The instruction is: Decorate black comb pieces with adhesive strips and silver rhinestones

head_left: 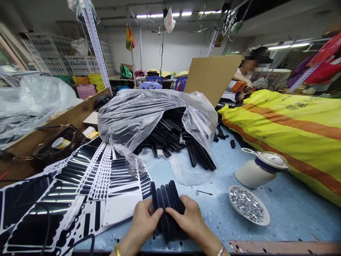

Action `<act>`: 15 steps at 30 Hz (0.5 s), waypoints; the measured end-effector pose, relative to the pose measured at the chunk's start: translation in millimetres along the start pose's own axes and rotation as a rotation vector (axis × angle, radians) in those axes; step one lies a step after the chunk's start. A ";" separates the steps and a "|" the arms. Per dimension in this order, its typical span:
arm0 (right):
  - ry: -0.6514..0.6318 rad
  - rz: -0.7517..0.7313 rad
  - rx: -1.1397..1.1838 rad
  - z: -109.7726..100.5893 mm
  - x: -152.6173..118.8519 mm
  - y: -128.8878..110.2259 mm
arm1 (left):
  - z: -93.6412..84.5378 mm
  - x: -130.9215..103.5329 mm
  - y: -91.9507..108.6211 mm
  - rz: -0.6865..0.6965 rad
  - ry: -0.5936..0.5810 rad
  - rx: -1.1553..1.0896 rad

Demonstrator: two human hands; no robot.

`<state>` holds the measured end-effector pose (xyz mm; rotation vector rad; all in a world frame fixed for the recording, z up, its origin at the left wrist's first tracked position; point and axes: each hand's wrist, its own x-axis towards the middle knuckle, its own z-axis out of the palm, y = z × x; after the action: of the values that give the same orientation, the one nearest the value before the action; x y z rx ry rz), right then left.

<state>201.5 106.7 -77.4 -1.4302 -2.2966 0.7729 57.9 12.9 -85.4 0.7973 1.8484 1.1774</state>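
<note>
Together, left hand [144,217] and right hand [192,217] in a narrow grip around several black strips [167,199]; blue table [214,211] below.

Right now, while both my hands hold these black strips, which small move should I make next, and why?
I would probably press the black strips closer together between your left hand and right hand, evening them: their rounded far ends fan apart and sit unevenly, and both thumbs rest on them.
</note>
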 end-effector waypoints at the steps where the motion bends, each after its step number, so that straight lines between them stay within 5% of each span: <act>1: -0.013 0.015 0.121 2.9 0.7 -0.4 | -2.6 -2.0 0.7 0.065 0.025 0.038; 4: -0.059 0.084 0.489 13.3 2.5 2.1 | -6.6 -7.2 0.7 0.126 0.088 0.032; 7: -0.008 0.153 0.695 20.8 2.4 4.5 | -5.0 -9.5 3.5 -0.011 0.074 -0.316; 10: 0.004 0.166 0.784 18.7 -1.3 1.6 | -4.7 -11.7 11.0 -0.143 -0.024 -0.640; 15: 0.033 0.120 0.700 3.7 -14.7 -12.4 | -7.1 -17.1 20.2 -0.168 -0.091 -0.783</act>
<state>197.0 88.2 -72.8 -1.2236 -1.6544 1.3954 62.0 3.3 -60.0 0.2369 1.1859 1.5573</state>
